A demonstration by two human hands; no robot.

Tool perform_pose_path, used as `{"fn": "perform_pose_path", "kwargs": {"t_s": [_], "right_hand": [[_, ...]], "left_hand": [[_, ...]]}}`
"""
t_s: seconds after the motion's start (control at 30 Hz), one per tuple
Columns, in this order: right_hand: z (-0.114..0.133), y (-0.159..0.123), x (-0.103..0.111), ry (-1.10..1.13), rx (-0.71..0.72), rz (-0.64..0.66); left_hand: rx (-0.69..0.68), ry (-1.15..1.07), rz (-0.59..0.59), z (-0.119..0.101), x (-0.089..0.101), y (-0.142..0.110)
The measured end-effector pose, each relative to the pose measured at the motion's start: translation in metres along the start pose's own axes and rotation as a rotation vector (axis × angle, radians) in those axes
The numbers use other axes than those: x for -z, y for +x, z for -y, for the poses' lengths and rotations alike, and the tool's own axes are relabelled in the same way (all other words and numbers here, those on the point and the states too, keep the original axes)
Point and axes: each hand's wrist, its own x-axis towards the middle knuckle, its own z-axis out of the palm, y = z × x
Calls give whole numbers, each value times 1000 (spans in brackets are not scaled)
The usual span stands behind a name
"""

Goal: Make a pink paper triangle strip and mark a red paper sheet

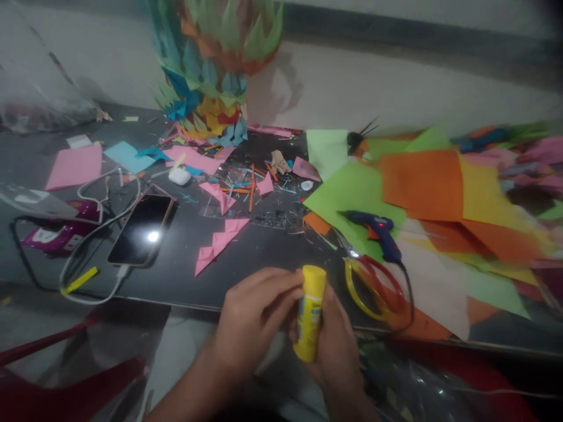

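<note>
A yellow glue stick [310,316] stands nearly upright between my two hands, just off the table's front edge. My right hand [336,340] is wrapped round its body from the right. With its fingertips at the top end of the stick, my left hand [259,305] grips from the left side; its thumb is partly hidden. The yellow cap end points up. On the table beyond my hands lies a zigzag strip of folded pink paper [220,243], and a second pink folded piece [219,197] is farther back.
To the right are a blue glue gun [373,225], scissors with red and yellow handles [373,287] and orange paper sheets [422,184]. A phone [141,230] with a white cable lies left. A folded-paper sculpture [211,76] stands at the back; a red chair [74,381] is lower left.
</note>
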Motion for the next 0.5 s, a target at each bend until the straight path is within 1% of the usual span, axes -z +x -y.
{"fn": "perform_pose_path", "kwargs": {"t_s": [0.13,0.2,0.33,0.43,0.5], "right_hand": [[2,-2,-2,-62,-55,-5],[-1,-2,-2,-75,-56,4],[-9,-3,-1,-108,-35,39],[-10,-5,-1,-124,-20,62],[-9,-6,-2,-128,-30,77]], "left_hand": [[-190,138,-78,7,2,0],[-248,158,-82,10,3,0],[-224,105,-49,15,7,1],[-235,140,-43,18,11,0],[-267,177,-16,20,13,-1]]}}
